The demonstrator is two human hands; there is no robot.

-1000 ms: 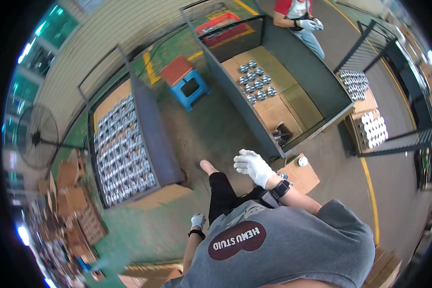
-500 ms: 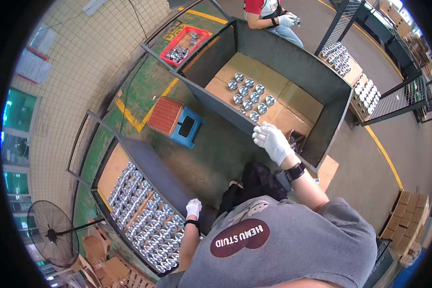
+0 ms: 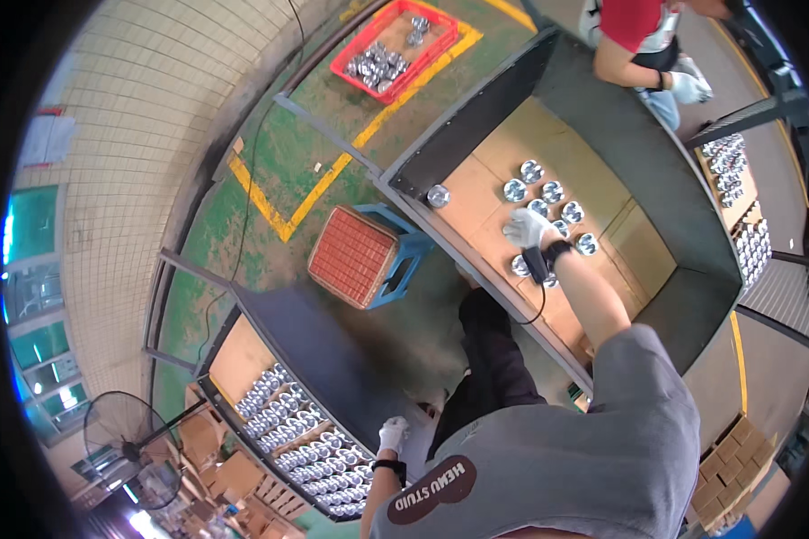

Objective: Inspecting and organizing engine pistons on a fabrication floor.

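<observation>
My right hand [image 3: 526, 228], in a white glove, reaches over several shiny round metal parts [image 3: 531, 172] on the cardboard floor of a large dark bin [image 3: 602, 117]. Its fingers are stretched out with nothing seen in them; the hand covers some of the parts. A lone metal part [image 3: 438, 196] lies by the bin's left corner. My left hand [image 3: 393, 435], also gloved, is low beside the edge of a second dark bin [image 3: 306, 346]. Its fingers look curled, and nothing shows in them. Rows of shiny metal parts [image 3: 337, 467] fill that second bin.
A blue stool [image 3: 411, 260] with a red woven seat [image 3: 355, 256] stands between the bins. Beyond it, a red crate [image 3: 346, 67] holds more metal parts. A co-worker's gloved hand [image 3: 690, 83] is past the bin's far side. A fan [image 3: 126, 449] stands at lower left.
My right hand has moved from the bin's near rim to over the metal parts inside. My body has come closer to that bin. The left hand stays by the second bin.
</observation>
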